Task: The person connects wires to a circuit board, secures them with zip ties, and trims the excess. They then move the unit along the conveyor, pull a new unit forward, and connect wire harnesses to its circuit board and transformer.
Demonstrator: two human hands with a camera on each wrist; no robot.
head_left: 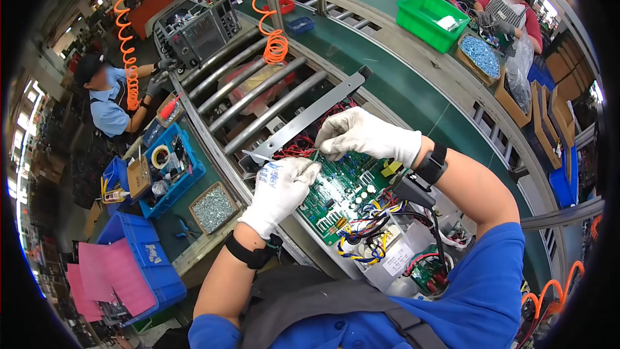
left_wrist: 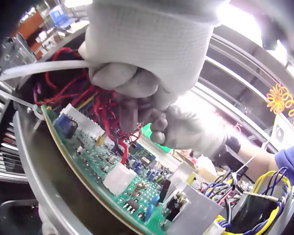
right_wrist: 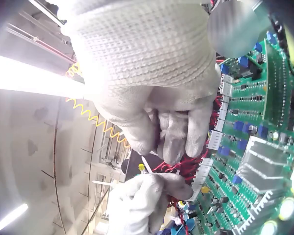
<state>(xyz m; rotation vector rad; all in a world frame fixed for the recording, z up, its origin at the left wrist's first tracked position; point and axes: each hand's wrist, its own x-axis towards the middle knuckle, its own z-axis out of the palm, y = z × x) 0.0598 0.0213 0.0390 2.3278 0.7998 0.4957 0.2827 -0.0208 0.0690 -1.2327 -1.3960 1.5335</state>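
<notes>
Left hand: in a white glove, the left hand [head_left: 279, 194] pinches a white strip [left_wrist: 44, 67] between bent fingers; the grip is narrow; one length of strip sticks out on the side away from the right hand
Right hand: also gloved, the right hand [head_left: 368, 139] is just beside the left, fingers bent and close together; whether they pinch the strip I cannot tell
White strip: in the left hand's grip, near the red wires; a white tip shows between the two hands in the right wrist view
Red wires: the bundle of red wires [left_wrist: 105, 112] lies right by both hands' fingertips, running to white connectors [right_wrist: 215, 139] along the board's edge
Circuit board: the green circuit board [head_left: 342, 181] spreads below the grip and toward the person's body
Metal bar: the grey metal bar [head_left: 316, 110] lies just beyond both hands; the steel rollers [head_left: 265, 100] are past it
Yellow and blue wires: the yellow and blue wires [head_left: 349, 255] lie nearer the body than the grip
Screw tray: the tray of screws [head_left: 213, 209] sits off to the left of the left hand
</notes>
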